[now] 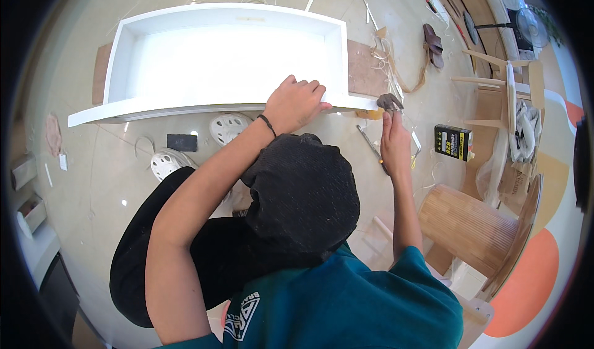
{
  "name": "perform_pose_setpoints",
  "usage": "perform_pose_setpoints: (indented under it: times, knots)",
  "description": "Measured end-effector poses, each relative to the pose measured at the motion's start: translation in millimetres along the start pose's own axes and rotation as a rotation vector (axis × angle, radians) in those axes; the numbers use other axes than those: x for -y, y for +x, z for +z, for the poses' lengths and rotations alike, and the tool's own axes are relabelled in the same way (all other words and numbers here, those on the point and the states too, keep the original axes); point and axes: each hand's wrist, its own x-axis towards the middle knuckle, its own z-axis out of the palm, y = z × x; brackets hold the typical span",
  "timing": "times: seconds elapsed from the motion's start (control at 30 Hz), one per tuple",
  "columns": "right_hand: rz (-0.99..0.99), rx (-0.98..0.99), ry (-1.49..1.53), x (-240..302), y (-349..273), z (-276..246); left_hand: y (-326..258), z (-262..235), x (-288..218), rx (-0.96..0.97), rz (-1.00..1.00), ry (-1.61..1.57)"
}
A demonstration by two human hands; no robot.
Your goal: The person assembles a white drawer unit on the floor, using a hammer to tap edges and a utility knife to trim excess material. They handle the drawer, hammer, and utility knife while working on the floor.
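In front of me lies a white open-topped box like a drawer [223, 103], its long front board reaching past both sides. My left hand [296, 105] is closed over the top edge of this board, right of its middle, with the fingers curled to the inner side. At the board's right end my right hand [395, 142] is closed on a small dark grey-brown object [389, 102]. That object is at the board's tip; its kind and whether it touches the board are unclear. Something yellow [370, 113] shows partly beneath the end.
Brown cardboard [366, 68] lies under the box. Near my right hand are a thin dark tool [373, 150] and a black-and-yellow adhesive box [453, 142]. A phone [182, 142] lies by my white clogs [170, 162]. Wooden chairs [473, 228] and a brown slipper [433, 46] are right.
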Motion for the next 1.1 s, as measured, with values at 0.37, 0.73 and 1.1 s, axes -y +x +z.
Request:
perform_pose_setpoints:
  times: [0.37, 0.73, 1.1]
  knots:
    - [0.038, -0.031, 0.007, -1.1, -0.6, 1.3, 1.0, -10.0, -1.4, 0.057, -0.013, 0.006]
    - [0.377, 0.016, 0.695, -25.1, 4.6, -3.4, 1.0, -10.5, -1.0, 0.047, -0.012, 0.000]
    - [0.321, 0.072, 0.565, -21.3, 3.7, 6.0, 0.7, -7.1, 0.3, 0.054, -0.018, -0.014]
